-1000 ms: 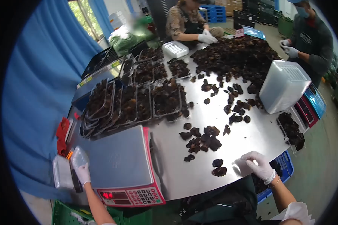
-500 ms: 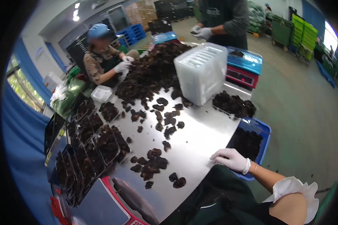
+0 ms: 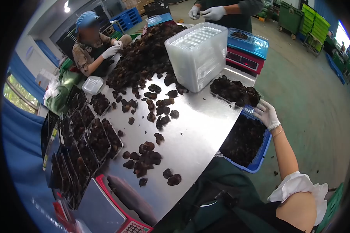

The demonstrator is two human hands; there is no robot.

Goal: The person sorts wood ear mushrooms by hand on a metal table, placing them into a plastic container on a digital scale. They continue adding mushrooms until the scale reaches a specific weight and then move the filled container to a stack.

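My right hand (image 3: 267,114), in a white glove, grips the near right end of a clear plastic tray (image 3: 235,91) heaped with dark, wood-ear-like mushrooms. That tray rests at the right edge of the metal table (image 3: 198,128). Directly below the hand is a blue basket (image 3: 265,149) full of the same dark pieces. My left hand is out of view. Loose mushrooms (image 3: 146,159) lie scattered in front of me, and a large pile (image 3: 144,54) covers the far part of the table.
A tall stack of clear trays (image 3: 198,58) stands beside a red scale (image 3: 243,60). Filled trays (image 3: 99,138) line the left side, near another red scale (image 3: 101,206). One co-worker (image 3: 91,46) sits at far left; another person's gloved hands (image 3: 214,13) show at the back.
My right hand has moved from the table's edge, forward and right, to the end of the filled tray. The view has shifted, so the table's contents appear higher and further left.
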